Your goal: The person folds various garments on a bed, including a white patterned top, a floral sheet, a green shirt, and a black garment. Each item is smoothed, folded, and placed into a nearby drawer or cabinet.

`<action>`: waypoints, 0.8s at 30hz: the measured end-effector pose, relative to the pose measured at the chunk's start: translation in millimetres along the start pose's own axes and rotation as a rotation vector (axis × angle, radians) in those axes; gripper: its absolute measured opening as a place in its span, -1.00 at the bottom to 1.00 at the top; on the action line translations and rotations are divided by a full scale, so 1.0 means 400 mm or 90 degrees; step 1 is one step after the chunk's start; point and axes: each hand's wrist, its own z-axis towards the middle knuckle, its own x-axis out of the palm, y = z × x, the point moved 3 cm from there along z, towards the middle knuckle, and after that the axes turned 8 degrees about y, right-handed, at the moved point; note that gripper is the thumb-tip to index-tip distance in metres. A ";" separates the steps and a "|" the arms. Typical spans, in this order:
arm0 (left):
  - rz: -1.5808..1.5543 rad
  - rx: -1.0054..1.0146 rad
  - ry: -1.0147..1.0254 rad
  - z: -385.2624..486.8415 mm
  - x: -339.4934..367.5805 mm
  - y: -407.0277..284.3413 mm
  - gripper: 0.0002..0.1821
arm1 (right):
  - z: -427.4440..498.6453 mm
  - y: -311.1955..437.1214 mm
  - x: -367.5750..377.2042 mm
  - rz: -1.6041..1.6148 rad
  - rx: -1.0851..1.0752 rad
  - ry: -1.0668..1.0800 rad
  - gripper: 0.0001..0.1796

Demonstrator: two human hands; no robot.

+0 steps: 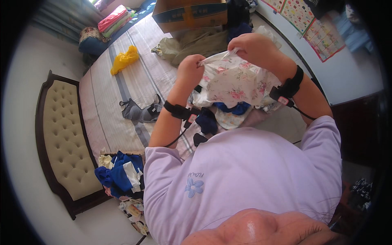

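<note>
A white garment with pink flowers (235, 82) hangs stretched between my two hands. My left hand (191, 69) grips its upper edge at one corner, and my right hand (252, 46) pinches the same edge farther right. Below the cloth lie a dark navy piece of clothing (207, 120), a blue garment (234, 108) and a white patterned cloth (231, 119). A grey bra (139, 111) rests on the bed to the left of my left forearm. Olive-coloured clothing (199, 43) is heaped beyond my hands.
The bed (101, 92) has a tufted headboard (69, 137) at the left. A yellow bag or cloth (124, 59) lies on it, a cardboard box (190, 15) stands at the far side, and folded textiles (114, 21) are stacked behind. Mixed clothes (122, 171) fill a box at lower left.
</note>
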 end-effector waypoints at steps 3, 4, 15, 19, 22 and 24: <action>0.133 0.006 -0.054 -0.003 -0.128 0.008 -0.74 | -0.046 -0.075 -0.051 -0.139 0.163 -0.028 -0.88; 0.145 0.022 -0.062 -0.005 -0.156 0.002 -0.75 | -0.061 -0.099 -0.060 -0.167 0.224 -0.028 -0.88; 0.412 -0.116 -0.186 0.006 -0.463 0.087 -0.69 | -0.020 -0.308 -0.072 -0.140 0.396 -0.034 -0.76; 0.458 -0.130 -0.283 0.010 -0.533 0.135 -0.69 | 0.062 -0.310 -0.111 -0.163 0.305 -0.153 -0.75; 0.369 -0.132 -0.397 -0.029 -0.604 0.145 -0.70 | 0.072 -0.300 -0.158 -0.179 0.221 -0.270 -0.77; 0.375 -0.132 -0.453 -0.095 -0.635 0.146 -0.73 | 0.033 -0.301 -0.174 -0.150 0.212 -0.261 -0.77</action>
